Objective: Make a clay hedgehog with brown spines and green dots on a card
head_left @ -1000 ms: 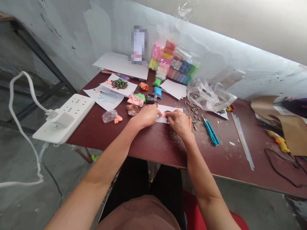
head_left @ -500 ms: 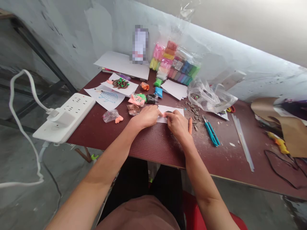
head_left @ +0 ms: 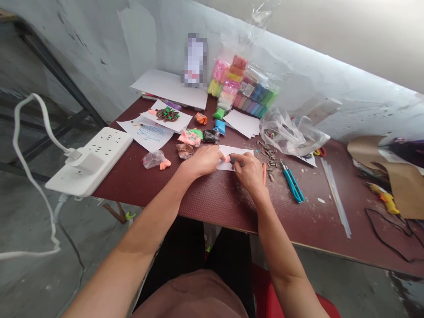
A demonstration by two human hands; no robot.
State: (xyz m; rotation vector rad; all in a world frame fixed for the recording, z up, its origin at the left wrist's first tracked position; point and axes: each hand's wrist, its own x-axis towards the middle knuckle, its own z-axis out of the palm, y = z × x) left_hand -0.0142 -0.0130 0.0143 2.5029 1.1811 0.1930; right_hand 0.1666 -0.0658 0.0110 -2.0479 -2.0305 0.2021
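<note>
A small lump of pink clay [head_left: 227, 158] sits on a piece of white paper [head_left: 225, 166] at the table's front middle. My left hand [head_left: 208, 160] rests at the paper's left edge, its fingers curled and one fingertip close to the clay; anything inside them is hidden. Pinched in my right hand [head_left: 249, 170] is a short dark grey tool [head_left: 236, 160], its tip beside the clay. An orange stick-like thing [head_left: 264, 174] lies to the right of that hand, and loose striped sunflower seeds [head_left: 270, 154] are scattered beyond it.
Teal scissors or cutter [head_left: 293, 183] and clear sticks [head_left: 336, 198] lie to the right. Bagged clay [head_left: 188, 137] and a seed-covered figure [head_left: 167, 114] are at the left. Colored clay packs [head_left: 248, 95] stand against the wall. A white power strip [head_left: 89, 161] overlaps the left table edge.
My right hand has shifted slightly right, and more of the pink clay and the dark tool shows. My left hand stays nearly in place.
</note>
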